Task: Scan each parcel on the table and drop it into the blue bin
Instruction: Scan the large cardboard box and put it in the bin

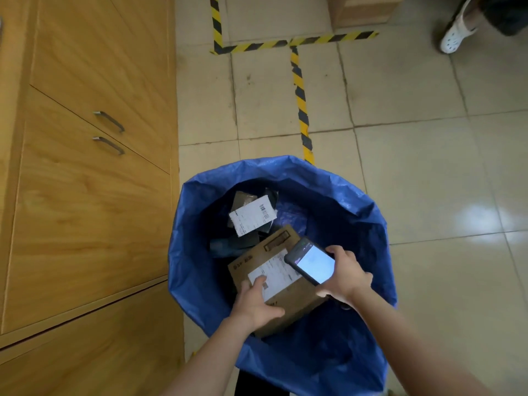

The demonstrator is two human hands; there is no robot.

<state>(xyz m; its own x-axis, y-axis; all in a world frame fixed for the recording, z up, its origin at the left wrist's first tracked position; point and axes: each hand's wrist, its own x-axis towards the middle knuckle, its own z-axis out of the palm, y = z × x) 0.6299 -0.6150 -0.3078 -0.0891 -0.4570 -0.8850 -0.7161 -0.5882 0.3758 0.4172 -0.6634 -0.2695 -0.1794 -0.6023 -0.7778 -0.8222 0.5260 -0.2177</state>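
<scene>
A parcel-sorting workroom: hazard tape point(300, 104) on tiled floor point(414, 167), labelled parcels point(253, 215) in a blue bin point(368, 224).

You stand over a beige tiled floor point(414, 172) with stained grout. Yellow-black hazard tape point(300, 95) runs ahead and meets a cross strip. Wooden cabinet point(85, 210) on your left, with two metal handles point(110, 122). Light glare point(474, 214) on the tiles at right. A white clog point(457, 34) at far right.

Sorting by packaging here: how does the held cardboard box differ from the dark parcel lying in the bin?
The cardboard box is brown and rigid; the dark parcel looks like a black bag. The box is held by the left hand; the dark parcel lies loose in the blue bin. Both carry white labels.
</scene>
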